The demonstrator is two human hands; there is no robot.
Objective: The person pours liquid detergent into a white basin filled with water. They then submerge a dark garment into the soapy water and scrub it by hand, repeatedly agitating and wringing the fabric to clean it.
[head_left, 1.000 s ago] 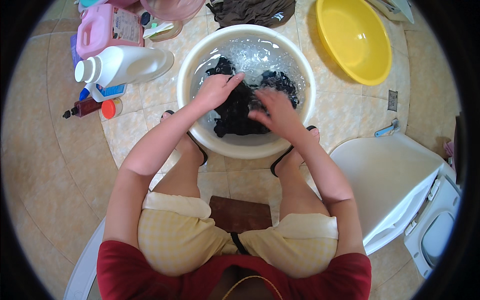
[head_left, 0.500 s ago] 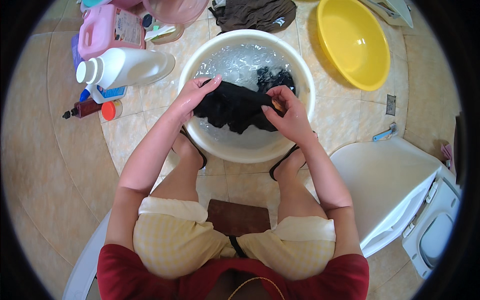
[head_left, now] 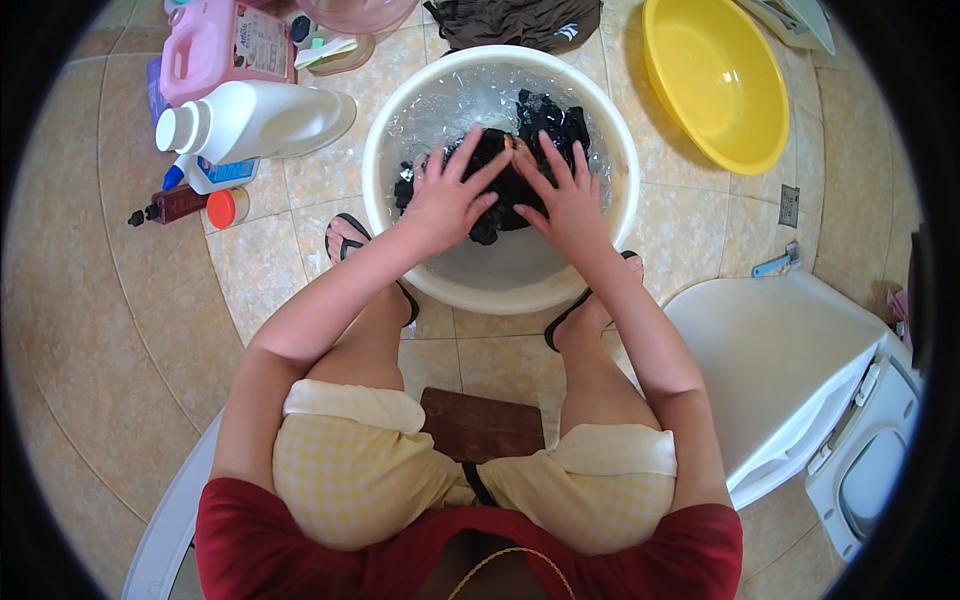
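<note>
A white round basin [head_left: 375, 170] of water stands on the floor between my feet. Wet black cloth [head_left: 512, 190] lies in the water under my hands. More black cloth [head_left: 565, 122] bunches toward the far right side of the basin. My left hand [head_left: 448, 200] rests on the cloth from the left, fingers spread. From the other side my right hand [head_left: 566, 205] lies over it, its fingers also stretched out and apart. The fingertips of both hands come close together near the middle. Part of the cloth is hidden beneath my palms and fingers.
At the left stand a white bottle [head_left: 275, 118], a pink jug [head_left: 205, 60] and a red-lidded jar [head_left: 227, 207]. A dark brown garment [head_left: 510, 25] lies beyond the basin. A yellow basin [head_left: 715, 85] is at the far right, a white toilet [head_left: 770, 350] nearer.
Both hands have let go of the black cloth they held stretched above the basin. The cloth is now down in the water, with my fingers spread over it.
</note>
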